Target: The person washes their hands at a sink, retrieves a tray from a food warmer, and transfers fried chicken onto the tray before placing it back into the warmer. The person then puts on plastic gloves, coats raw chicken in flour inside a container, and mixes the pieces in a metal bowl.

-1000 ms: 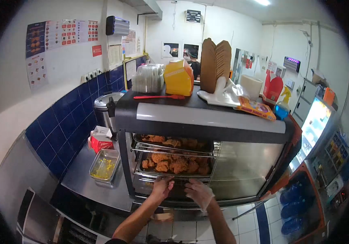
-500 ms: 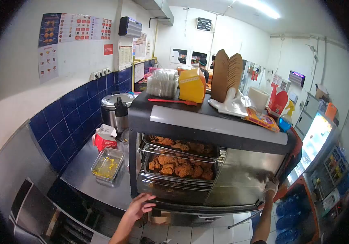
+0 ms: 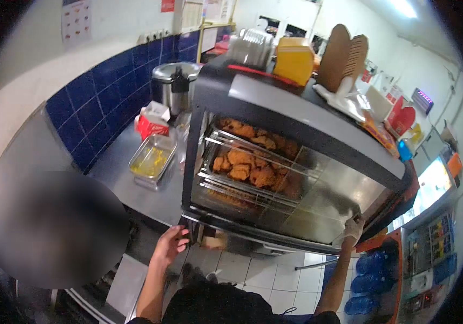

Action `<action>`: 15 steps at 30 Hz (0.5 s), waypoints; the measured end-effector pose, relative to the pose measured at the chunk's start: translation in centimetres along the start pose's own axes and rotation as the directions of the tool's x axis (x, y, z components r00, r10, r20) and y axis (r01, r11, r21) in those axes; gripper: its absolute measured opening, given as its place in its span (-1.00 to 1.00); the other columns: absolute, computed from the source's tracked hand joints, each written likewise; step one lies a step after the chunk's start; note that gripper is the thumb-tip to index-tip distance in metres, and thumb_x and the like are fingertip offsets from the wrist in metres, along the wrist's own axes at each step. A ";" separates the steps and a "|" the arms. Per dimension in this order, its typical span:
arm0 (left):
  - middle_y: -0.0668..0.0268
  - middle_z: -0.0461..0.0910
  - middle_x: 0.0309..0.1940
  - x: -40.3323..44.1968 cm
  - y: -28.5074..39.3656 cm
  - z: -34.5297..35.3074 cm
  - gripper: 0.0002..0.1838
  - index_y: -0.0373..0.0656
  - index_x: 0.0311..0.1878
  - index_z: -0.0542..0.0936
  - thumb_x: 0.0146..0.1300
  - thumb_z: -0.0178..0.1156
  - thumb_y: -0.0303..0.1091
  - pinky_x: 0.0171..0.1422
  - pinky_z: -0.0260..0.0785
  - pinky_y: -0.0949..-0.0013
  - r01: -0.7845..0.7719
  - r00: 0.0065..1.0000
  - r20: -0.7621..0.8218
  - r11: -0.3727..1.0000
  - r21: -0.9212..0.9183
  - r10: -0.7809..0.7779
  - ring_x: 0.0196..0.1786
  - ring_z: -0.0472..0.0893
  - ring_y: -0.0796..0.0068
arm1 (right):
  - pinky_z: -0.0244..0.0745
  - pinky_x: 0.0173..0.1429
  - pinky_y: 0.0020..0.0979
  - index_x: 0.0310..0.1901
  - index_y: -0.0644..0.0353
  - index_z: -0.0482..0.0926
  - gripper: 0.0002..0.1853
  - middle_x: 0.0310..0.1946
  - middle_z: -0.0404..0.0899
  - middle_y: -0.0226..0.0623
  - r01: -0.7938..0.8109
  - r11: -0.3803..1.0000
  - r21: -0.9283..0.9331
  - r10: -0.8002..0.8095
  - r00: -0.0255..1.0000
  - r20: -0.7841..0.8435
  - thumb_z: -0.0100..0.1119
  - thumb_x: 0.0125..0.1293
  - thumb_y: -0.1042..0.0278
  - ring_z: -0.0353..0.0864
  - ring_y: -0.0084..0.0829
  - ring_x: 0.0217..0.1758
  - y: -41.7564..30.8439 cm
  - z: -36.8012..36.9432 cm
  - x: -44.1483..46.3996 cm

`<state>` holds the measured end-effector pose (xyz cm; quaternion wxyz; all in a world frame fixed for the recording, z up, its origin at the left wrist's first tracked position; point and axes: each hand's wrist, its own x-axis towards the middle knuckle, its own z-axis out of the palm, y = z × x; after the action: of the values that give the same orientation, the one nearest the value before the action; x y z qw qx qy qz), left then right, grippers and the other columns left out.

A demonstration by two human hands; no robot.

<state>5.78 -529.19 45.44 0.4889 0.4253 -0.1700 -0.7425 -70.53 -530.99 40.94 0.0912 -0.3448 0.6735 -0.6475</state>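
Observation:
In front of me stands a food-warming cabinet, tilted in my view. Fried chicken pieces lie on trays on its wire racks, visible through the left part of the front. A sliding door covers the right part. My right hand, in a thin clear glove, has its fingers bent against the door's lower right end. My left hand is bare and holds nothing; its fingers are apart and slightly curled, just below the cabinet's lower left corner.
Left of the cabinet, a steel counter bears a metal pan with yellow bits, a red-and-white box and a large steel pot. Lids, cartons and a spray bottle stand on top. Blue water bottles sit at right. A round blur hides the lower left.
My view has tilted and turned down, so the cabinet appears slanted and my torso shows. My left hand has lowered slightly from the cabinet's front edge. The right stays at the door's end.

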 end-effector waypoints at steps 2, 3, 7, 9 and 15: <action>0.39 0.62 -0.07 -0.1 -1.0 0.3 -0.65 -0.01 0.10 0.49 0.37 0.18 -0.08 -0.20 0.44 0.41 0.021 0.998 0.061 1.000 0.011 -0.022 -0.21 0.63 0.45 | 0.44 -0.11 -0.50 0.17 0.10 0.47 -0.55 -0.20 0.57 -0.36 -0.105 0.978 -0.180 0.092 0.992 -0.081 0.12 0.20 0.51 0.50 -0.60 -0.17 -9.8 5.3 -5.8; 0.39 0.62 -0.07 -0.1 -1.6 0.4 -0.65 -0.01 0.10 0.49 0.37 0.18 -0.08 -0.20 0.44 0.41 0.024 0.999 0.042 1.000 -0.005 -0.024 -0.21 0.63 0.45 | 0.43 -0.10 -0.50 0.18 0.11 0.44 -0.51 -0.16 0.56 -0.35 -0.014 0.995 -0.099 0.008 0.998 -0.062 0.14 0.15 0.52 0.50 -0.57 -0.14 -7.1 5.9 -5.0; 0.41 0.62 -0.05 -0.5 -4.5 -0.8 -0.63 0.00 0.12 0.48 0.37 0.19 -0.04 -0.15 0.44 0.40 0.061 0.998 0.002 0.998 -0.006 -0.061 -0.16 0.62 0.49 | 0.45 -0.04 -0.48 0.22 0.18 0.37 -0.41 -0.03 0.51 -0.25 0.116 0.977 -0.178 -0.108 0.993 0.053 0.22 0.08 0.51 0.51 -0.42 0.00 -7.8 9.9 -8.2; 0.43 0.61 -0.06 -2.0 -6.3 -1.8 -0.67 0.01 0.09 0.48 0.38 0.18 -0.06 -0.16 0.44 0.43 0.054 0.998 -0.039 0.998 -0.036 -0.056 -0.16 0.60 0.52 | 0.46 0.01 -0.47 0.22 0.16 0.36 -0.40 0.00 0.50 -0.24 0.125 0.991 -0.056 -0.116 0.983 0.145 0.23 0.09 0.50 0.51 -0.41 0.03 -8.3 11.4 -9.8; 0.37 0.61 0.00 -8.3 -10.1 -6.3 -0.68 -0.03 0.13 0.49 0.40 0.15 -0.14 -0.16 0.52 0.43 -0.049 0.985 -0.167 0.997 -0.064 0.038 -0.15 0.58 0.55 | 0.47 0.10 -0.37 0.18 0.07 0.43 -0.49 0.04 0.50 -0.24 0.280 0.960 0.025 -0.269 0.890 0.369 0.26 0.15 0.43 0.47 -0.32 0.10 -10.7 22.8 -15.0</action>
<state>6.26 -516.27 38.84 0.5315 0.4650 -0.1128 -0.6989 -42.65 -539.88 42.77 0.1185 -0.5530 0.5981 -0.5678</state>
